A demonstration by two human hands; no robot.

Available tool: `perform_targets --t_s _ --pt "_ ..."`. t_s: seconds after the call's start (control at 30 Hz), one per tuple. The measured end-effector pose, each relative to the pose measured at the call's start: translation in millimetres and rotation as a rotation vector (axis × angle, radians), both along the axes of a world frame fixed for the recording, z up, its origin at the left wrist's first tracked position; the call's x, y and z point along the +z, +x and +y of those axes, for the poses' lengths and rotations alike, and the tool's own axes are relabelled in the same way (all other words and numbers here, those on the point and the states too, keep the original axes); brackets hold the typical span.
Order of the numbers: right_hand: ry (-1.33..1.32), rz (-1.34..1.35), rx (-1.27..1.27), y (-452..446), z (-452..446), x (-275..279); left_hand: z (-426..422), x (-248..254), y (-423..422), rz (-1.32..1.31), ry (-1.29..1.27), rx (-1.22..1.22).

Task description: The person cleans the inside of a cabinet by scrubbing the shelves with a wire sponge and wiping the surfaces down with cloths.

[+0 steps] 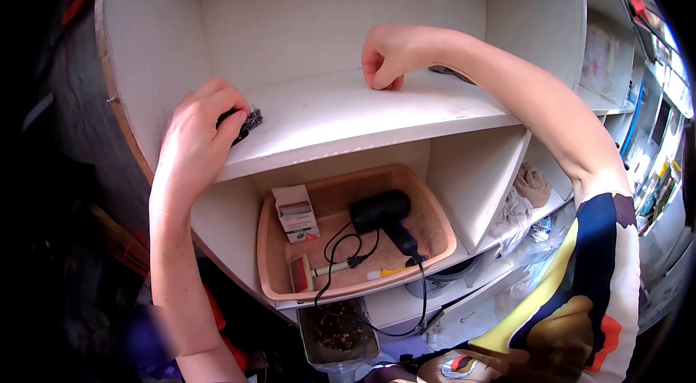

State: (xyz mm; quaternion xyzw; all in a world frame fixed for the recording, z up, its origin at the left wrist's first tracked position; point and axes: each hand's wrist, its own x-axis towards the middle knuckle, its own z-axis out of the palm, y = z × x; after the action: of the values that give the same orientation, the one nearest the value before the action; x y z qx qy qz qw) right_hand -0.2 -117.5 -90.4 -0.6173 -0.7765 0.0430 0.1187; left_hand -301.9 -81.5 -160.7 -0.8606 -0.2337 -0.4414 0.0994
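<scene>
At the left end of the white shelf (326, 107), my left hand (199, 126) is closed around a small black and grey bristly thing (251, 121), mostly hidden by the fingers. My right hand (388, 60) is curled with its fingertips down at the shelf surface. Whether anything is inside those fingers is hidden. Behind my right wrist, a flat dark item (453, 73) lies on the shelf, partly covered by the forearm.
Below, a peach plastic basket (268, 260) holds a black hair dryer (380, 210) with a dangling cord, a small white box (296, 213) and a red-and-white brush (301, 273). Cloths (533, 184) lie in the right compartment. A bin (337, 332) stands underneath.
</scene>
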Motion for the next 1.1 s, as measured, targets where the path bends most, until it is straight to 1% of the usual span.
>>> perform_targets --t_s 0.07,0.13,0.27,0.33,0.57,0.67,0.73,0.8,0.87,0.97,1.03,1.07,1.1 --pt "-0.012 -0.03 0.026 -5 -3 0 -4 0 0 0.001 -0.023 0.015" --pt "-0.003 -0.068 -0.004 -4 1 1 -3 -1 0 0.0 -0.027 0.015" --pt "-0.038 -0.057 0.003 -5 6 3 -3 -2 0 -0.015 -0.03 0.02" --pt "-0.05 -0.116 -0.012 -9 5 5 -3 -1 0 -0.009 -0.032 0.021" --pt "-0.032 -0.145 0.013 -11 -1 3 -4 0 0 -0.009 -0.033 0.017" --pt "-0.039 -0.075 0.036 3 -4 0 -2 -1 -1 -0.006 -0.04 0.01" --pt "-0.01 -0.011 -0.03 17 3 -1 -1 -2 -1 0.0 -0.025 0.008" --pt "0.012 0.012 -0.026 20 5 -3 -1 -1 0 -0.001 -0.006 0.009" --pt "0.037 0.044 -0.026 8 -3 -4 -1 0 0 0.017 -0.01 0.024" --pt "0.004 0.051 0.041 1 -5 -3 -3 -1 1 0.002 -0.014 0.022" --pt "-0.006 -0.118 -0.065 6 7 0 -5 -1 1 0.001 -0.015 0.021" --pt "-0.008 -0.119 -0.064 6 5 -1 -5 -1 1 -0.002 -0.011 0.019" --pt "-0.041 0.005 -0.023 6 2 -2 -4 -1 0 -0.007 -0.01 0.021"
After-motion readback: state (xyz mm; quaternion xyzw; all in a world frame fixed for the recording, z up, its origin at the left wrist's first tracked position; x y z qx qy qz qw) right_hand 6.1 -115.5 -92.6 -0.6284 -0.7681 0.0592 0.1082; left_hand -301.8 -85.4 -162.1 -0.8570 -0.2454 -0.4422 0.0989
